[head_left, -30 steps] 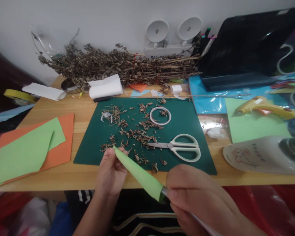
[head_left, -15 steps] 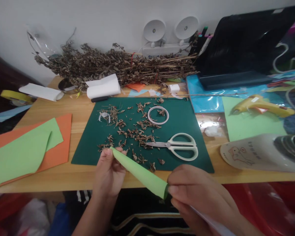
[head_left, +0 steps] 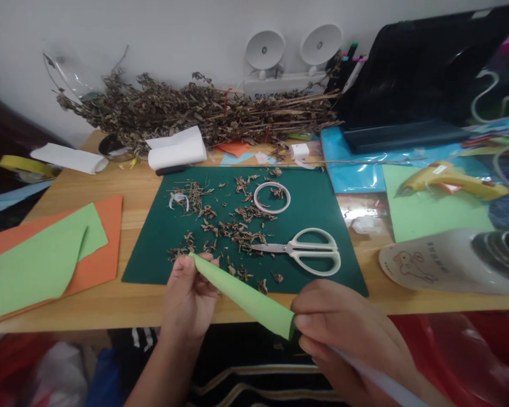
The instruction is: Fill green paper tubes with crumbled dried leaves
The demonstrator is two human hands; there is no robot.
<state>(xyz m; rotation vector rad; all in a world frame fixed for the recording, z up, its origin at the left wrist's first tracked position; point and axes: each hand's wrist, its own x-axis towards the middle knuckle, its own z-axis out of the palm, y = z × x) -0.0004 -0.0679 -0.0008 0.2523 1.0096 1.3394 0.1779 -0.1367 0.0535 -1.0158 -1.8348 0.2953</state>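
A light-green paper cone (head_left: 246, 297) slants above the table's front edge, its narrow tip up at the left and its wide mouth down at the right. My left hand (head_left: 190, 299) is closed around the tip, thumb on top. My right hand (head_left: 343, 333) is closed with its fingertips pinching the rim at the mouth; the inside of the cone is mostly hidden. A long whitish strip (head_left: 375, 376) comes out beneath my right hand, and I cannot tell what it is. White-handled scissors (head_left: 316, 251) lie partly open on the green cutting mat (head_left: 152, 243), among crumbled dry leaves (head_left: 233, 230).
A tape ring (head_left: 272, 198) rests on the mat. Bundled dried stems (head_left: 173, 107) and a paper roll (head_left: 177, 148) lie behind it. Green and orange sheets (head_left: 38, 260) are at left; a yellow glue gun (head_left: 449, 178) and a lying bottle (head_left: 432, 263) at right.
The cone's wide end and my right hand have shifted slightly up and to the right. My left hand keeps its hold on the tip. The view has moved a little.
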